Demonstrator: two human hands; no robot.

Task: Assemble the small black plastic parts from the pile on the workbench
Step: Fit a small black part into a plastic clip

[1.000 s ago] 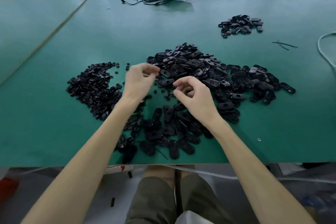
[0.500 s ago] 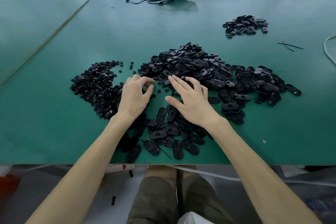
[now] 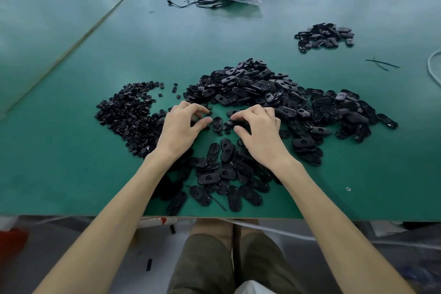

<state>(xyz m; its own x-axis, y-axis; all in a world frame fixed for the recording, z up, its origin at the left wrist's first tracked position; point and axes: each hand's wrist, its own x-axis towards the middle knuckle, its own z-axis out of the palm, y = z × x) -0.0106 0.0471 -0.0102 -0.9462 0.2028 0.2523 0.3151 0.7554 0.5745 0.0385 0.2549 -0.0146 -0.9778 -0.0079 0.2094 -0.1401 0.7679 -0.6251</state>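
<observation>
Fingertips (image 3: 192, 106) of my left hand (image 3: 179, 131) and right hand (image 3: 261, 132) curl — hold unclear — flanking black oval plastic part (image 3: 217, 123) pointing away.

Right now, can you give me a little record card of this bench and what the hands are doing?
Surface: green workbench
Middle: large pile of oval black parts
Left: pile of smaller black pieces
Far right: small separate pile
Left hand: fingers curled over loose parts, grip unclear
Right hand: same
</observation>
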